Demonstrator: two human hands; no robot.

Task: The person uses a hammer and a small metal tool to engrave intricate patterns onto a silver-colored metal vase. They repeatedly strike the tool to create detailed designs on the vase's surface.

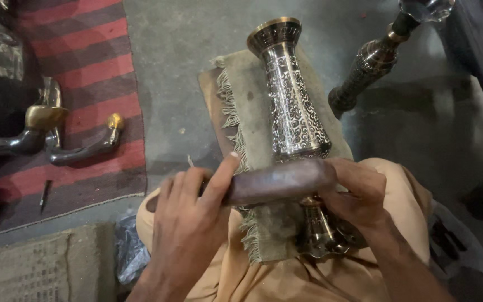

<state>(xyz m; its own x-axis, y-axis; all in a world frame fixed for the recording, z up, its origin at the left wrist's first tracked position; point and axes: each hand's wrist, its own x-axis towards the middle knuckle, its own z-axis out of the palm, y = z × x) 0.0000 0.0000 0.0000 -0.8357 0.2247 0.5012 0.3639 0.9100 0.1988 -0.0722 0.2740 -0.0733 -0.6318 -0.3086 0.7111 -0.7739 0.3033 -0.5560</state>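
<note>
an engraved metal vase is laid lengthwise on a fringed cloth over the person's lap, its flared mouth pointing away from the body and its base end toward the knees, partly hidden under the hands. its long axis runs nearly straight away from the person, tilted slightly leftward at the far end.

a dark wooden bar is held crosswise over the lower body of the vase, roughly at right angles to the vase's axis and touching it. the left hand is closed around the bar's left end, thumb stretched along its top. the right hand is closed over the bar's right end, fingers curled downward beside the vase's base. both grips are thus shut on the bar, and the vase lies directly between and ahead of them; the right hand is nearer to it.

noted nearby: a second dark ornate vessel on the concrete floor, and curved metal pieces on a striped rug.
</note>
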